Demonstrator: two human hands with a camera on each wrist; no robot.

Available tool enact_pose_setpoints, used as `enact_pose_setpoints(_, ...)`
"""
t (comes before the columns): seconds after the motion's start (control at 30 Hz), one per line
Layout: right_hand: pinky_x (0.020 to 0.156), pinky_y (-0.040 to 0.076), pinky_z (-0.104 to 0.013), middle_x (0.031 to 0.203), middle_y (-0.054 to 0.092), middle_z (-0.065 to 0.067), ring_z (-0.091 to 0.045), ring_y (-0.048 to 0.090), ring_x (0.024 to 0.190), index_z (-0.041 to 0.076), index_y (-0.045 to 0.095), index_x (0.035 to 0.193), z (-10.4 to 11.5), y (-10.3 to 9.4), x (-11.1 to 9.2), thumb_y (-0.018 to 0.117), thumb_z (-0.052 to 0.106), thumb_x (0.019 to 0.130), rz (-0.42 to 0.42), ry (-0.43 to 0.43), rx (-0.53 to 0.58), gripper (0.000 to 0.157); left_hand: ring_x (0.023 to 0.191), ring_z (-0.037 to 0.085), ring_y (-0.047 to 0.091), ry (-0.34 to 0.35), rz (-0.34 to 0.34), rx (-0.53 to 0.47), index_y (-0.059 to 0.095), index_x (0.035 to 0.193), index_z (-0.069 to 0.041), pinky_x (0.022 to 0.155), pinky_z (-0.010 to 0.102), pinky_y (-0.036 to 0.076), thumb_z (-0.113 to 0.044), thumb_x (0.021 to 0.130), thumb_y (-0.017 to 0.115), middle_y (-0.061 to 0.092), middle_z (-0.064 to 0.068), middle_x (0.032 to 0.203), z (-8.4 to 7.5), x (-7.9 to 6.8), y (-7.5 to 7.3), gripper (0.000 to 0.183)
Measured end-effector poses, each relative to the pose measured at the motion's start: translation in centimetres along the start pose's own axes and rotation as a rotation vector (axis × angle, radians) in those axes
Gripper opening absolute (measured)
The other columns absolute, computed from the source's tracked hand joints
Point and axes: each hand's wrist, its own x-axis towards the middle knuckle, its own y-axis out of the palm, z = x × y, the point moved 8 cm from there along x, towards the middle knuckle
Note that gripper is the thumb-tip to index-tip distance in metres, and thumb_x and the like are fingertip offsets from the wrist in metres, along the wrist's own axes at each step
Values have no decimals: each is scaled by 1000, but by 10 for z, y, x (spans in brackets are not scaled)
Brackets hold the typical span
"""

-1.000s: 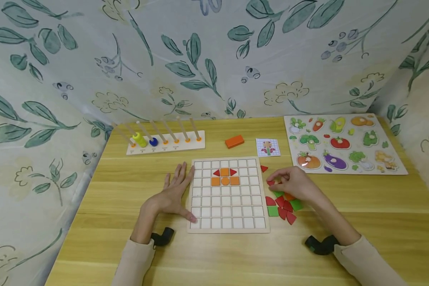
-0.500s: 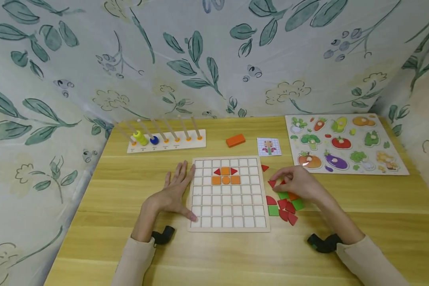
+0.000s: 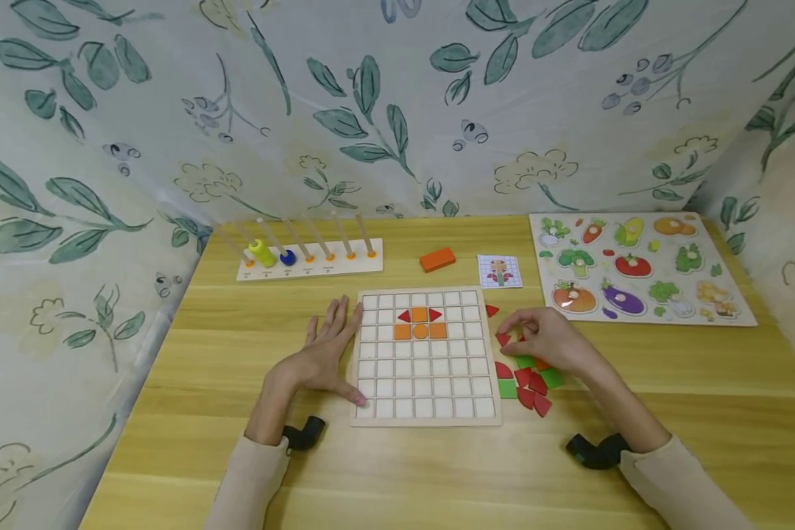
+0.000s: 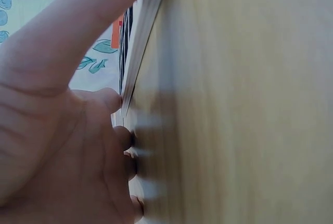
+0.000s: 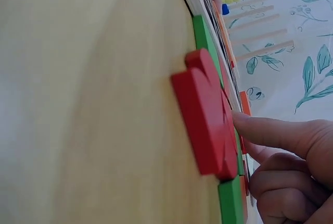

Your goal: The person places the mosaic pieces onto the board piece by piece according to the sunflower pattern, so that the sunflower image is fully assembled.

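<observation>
A square wooden grid board (image 3: 427, 421) lies on the table. Orange squares, an orange circle (image 3: 420, 331) and two red triangles (image 3: 404, 316) sit in its upper cells. With fingers spread, my left hand (image 3: 314, 366) rests along the board's left side, its thumb on the lower left corner. To the right of the board, my right hand (image 3: 546, 341) has thumb and index finger at either side of a small red tile (image 3: 503, 339), which it seems to pinch; its exact shape is partly hidden. Below that hand lie red quarter-circle tiles (image 5: 200, 122) and green tiles (image 3: 507, 389).
A peg counting stand (image 3: 311, 260) with yellow and blue rings stands at the back left. An orange block (image 3: 437, 259) and a pattern card (image 3: 500, 271) lie behind the board. At right is a vegetable puzzle board (image 3: 642, 268). One red triangle (image 3: 492, 311) lies alone.
Both hands have stayed nearly in place. The right hand's fingertips have shifted only slightly about the red tile, and the head view has moved a little.
</observation>
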Motion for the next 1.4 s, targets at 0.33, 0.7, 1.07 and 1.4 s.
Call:
enact_pose_setpoints(0.33, 52, 29, -26, 65, 35, 1, -15, 37, 59, 11, 78, 112, 18, 1, 0, 81, 19, 90, -36, -59, -6, 24, 158, 38, -26, -1, 0, 8, -13, 166, -15, 125, 67, -15, -58, 61, 95, -30, 19, 169, -2, 3, -1, 156)
enact_pose_setpoints(0.7, 55, 24, -26, 61, 31, 2, -16, 32, 59, 14, 83, 98, 60, 52, 21, 89, 16, 82, 18, -100, 46, 17, 157, 38, -28, 1, 11, 6, -15, 165, -14, 124, 67, -16, -57, 62, 95, -32, 18, 168, -2, 3, 0, 157)
enact_pose_setpoints(1.07, 54, 23, -25, 58, 30, 2, -16, 29, 56, 15, 83, 96, 61, 59, 26, 90, 16, 81, 10, -76, 45, 17, 157, 37, -29, 0, 12, 3, -14, 165, -14, 125, 66, -16, -57, 62, 95, -32, 18, 168, -2, 3, 1, 157)
enact_pose_setpoints(1.4, 52, 21, -24, 57, 32, 4, -16, 32, 57, 14, 85, 97, 58, 64, 29, 88, 14, 82, 44, -67, 79, 16, 157, 39, -28, 4, 9, 8, -14, 165, -12, 124, 67, -16, -57, 62, 95, -32, 19, 168, -2, 1, 1, 156)
